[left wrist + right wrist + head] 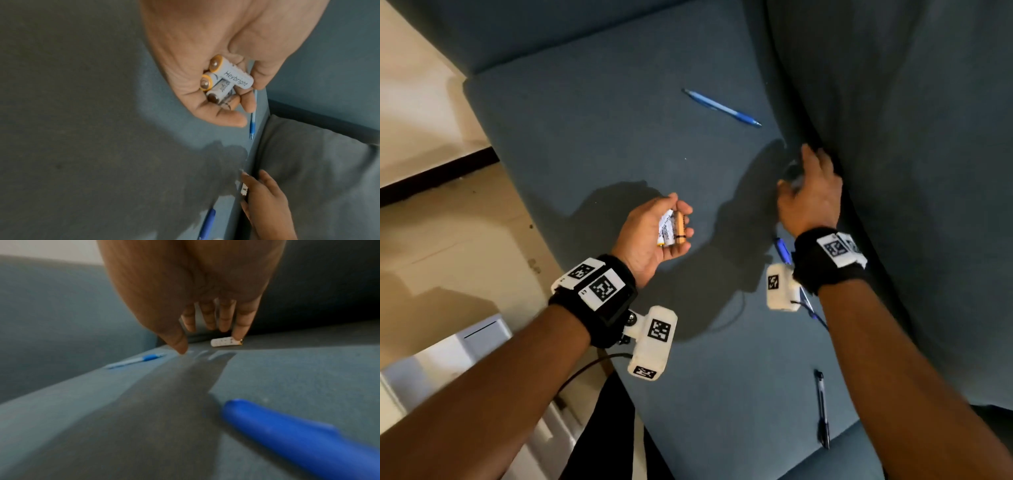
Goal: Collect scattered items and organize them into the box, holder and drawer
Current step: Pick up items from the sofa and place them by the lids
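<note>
Both hands work over the blue-grey fabric sofa seat (592, 144), one loaded, one reaching

Left hand (650, 236), palm up, curls its fingers round a cluster of white cylindrical batteries with yellow ends (224, 78); right hand (810, 198) has straight, spread fingers (240, 324) pointing down, one fingertip touching a lone white battery (224, 342) that lies on the seat at the crease beside the back cushion (911, 137). A light blue plastic pen (722, 108) lies farther along the seat, a dark blue pen (298, 434) lies under the right wrist, and a black pen (822, 407) lies near the seat's front edge
</note>
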Demonstrator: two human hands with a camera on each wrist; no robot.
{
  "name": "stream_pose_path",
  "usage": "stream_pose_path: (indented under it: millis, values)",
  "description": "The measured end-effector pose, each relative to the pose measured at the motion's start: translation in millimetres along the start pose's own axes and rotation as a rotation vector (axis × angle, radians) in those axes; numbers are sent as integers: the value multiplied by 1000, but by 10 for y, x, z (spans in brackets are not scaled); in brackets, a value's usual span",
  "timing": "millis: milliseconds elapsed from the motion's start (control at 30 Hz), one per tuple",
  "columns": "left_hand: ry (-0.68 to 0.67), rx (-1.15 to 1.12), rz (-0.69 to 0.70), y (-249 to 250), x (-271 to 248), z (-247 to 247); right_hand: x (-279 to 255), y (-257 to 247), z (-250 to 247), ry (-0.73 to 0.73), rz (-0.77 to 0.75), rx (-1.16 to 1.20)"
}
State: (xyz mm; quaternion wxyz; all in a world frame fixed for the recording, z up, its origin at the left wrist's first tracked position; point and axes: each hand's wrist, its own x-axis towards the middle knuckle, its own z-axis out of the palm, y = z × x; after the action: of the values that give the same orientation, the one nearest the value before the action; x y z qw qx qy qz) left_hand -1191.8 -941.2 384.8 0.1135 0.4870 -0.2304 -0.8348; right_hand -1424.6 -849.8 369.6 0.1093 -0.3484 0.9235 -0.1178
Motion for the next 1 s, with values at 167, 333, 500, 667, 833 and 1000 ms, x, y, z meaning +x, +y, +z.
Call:
stream_pose_path:
  millis: [167,333,500,667,833,1000]
  values:
    - [-15,-16,-21,-76,-70,-84,116,-9,95,-37,66,-82]
    - [-21,-72,-14,-142,-173,-173,-353,-364,56,-167,-29,307]
    - [-34,-159,-30,-206,-296,-195,-1153,-930,-109,-339,-152,793]
    - [29,-208,-36,-320,-480,-226,-1501,-852,28,-254,-72,772]
    - [61,-236,-8,-571,-725,-273,-1834,-705,-1,-294,-146,730]
    - [90,-171,64,-869,-1067,-271,-2157,-621,-14,-529,40,796]
